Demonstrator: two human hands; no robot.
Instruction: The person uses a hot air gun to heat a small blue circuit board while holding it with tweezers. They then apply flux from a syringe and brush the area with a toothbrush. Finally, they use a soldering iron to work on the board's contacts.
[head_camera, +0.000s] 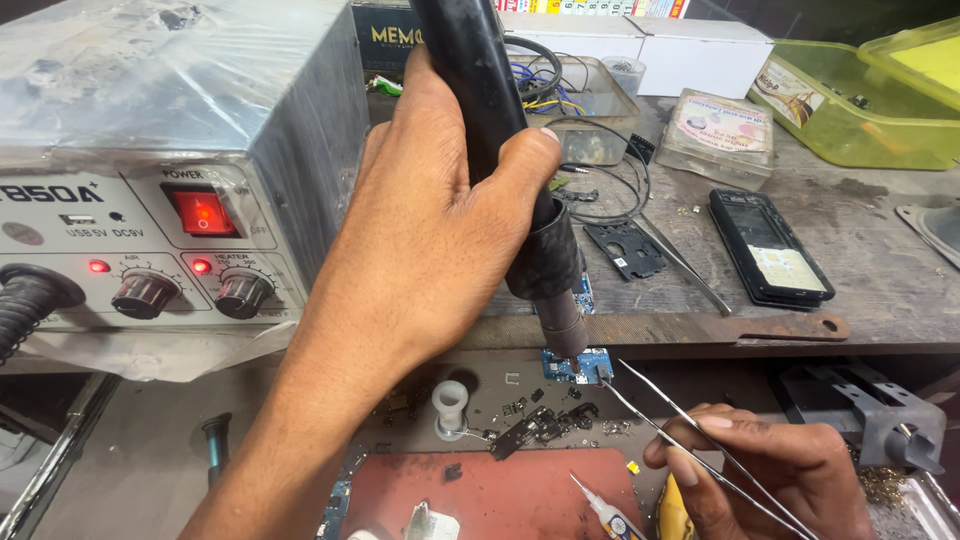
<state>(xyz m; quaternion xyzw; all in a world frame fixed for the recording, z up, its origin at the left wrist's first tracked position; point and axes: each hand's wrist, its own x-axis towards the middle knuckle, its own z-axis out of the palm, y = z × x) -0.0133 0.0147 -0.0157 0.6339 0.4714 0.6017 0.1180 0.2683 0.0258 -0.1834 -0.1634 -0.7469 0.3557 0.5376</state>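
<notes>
A left hand (430, 230) grips a black cylindrical hot-air handpiece (500, 150), its metal nozzle pointed down at a small blue circuit board (578, 365) lying on the workbench just below a wooden ledge. The right hand (770, 470) pinches slim steel tweezers (680, 430), tips touching the board. A grey rework station (150, 170) stands to the left.
</notes>
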